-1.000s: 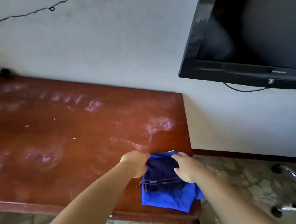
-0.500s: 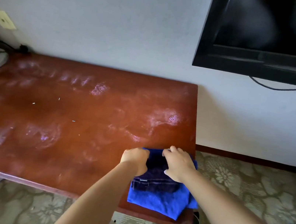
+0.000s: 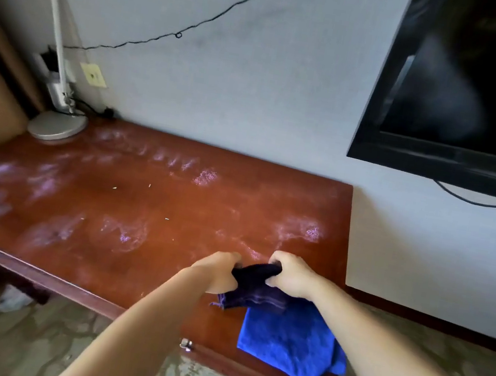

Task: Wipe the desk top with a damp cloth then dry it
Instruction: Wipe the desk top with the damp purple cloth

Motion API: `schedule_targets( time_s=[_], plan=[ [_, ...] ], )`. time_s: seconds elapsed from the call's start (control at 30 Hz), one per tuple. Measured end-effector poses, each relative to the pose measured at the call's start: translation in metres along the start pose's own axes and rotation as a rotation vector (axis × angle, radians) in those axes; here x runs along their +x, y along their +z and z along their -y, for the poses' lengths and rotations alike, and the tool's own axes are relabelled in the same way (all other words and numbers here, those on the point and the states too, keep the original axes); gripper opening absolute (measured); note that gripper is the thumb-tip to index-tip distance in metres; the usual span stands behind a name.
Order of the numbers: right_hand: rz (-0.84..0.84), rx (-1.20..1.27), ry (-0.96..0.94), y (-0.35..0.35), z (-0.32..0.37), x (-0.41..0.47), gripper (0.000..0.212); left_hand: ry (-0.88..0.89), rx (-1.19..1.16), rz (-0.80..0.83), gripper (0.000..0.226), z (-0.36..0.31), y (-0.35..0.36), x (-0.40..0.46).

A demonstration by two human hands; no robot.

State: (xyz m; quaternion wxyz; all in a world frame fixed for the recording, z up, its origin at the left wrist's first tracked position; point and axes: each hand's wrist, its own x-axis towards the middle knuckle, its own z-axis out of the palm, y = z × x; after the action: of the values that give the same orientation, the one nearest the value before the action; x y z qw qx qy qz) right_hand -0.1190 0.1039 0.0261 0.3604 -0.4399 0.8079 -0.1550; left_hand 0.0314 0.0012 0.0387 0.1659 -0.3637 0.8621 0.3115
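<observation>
A reddish-brown wooden desk top (image 3: 145, 213) stretches from the left wall to the right, streaked with pale dusty smears and a few small crumbs. At its front right corner lies a bright blue cloth (image 3: 290, 344), folded flat. Above it a dark navy cloth (image 3: 253, 289) is bunched and lifted off the blue one. My left hand (image 3: 217, 270) grips its left end and my right hand (image 3: 290, 274) grips its right end, fingers curled round the fabric.
A white desk lamp base (image 3: 57, 125) stands at the desk's back left corner, its arm rising along the wall by a socket (image 3: 93, 75). A black TV (image 3: 469, 93) hangs on the wall at upper right. Patterned floor (image 3: 441, 355) lies right of the desk.
Both hands have closed on the dark cloth and raised it off the blue cloth, bunching it between them. The view has swung left, bringing the lamp into sight.
</observation>
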Motion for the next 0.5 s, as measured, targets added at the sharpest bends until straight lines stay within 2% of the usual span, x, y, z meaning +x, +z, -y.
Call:
schedule_targets(
  time_s=[0.13, 0.27, 0.5],
  plan=[
    [-0.007, 0.065, -0.031, 0.001, 0.042, -0.002, 0.015, -0.006, -0.004, -0.046, 0.04, 0.027, -0.027, -0.019],
    [-0.045, 0.091, -0.063, 0.011, 0.088, 0.001, 0.012, -0.017, -0.022, -0.085, 0.031, 0.067, -0.049, -0.036],
    [-0.061, 0.004, -0.134, 0.045, 0.177, 0.015, 0.006, 0.004, -0.046, -0.211, 0.029, 0.148, -0.087, -0.07]
  ],
)
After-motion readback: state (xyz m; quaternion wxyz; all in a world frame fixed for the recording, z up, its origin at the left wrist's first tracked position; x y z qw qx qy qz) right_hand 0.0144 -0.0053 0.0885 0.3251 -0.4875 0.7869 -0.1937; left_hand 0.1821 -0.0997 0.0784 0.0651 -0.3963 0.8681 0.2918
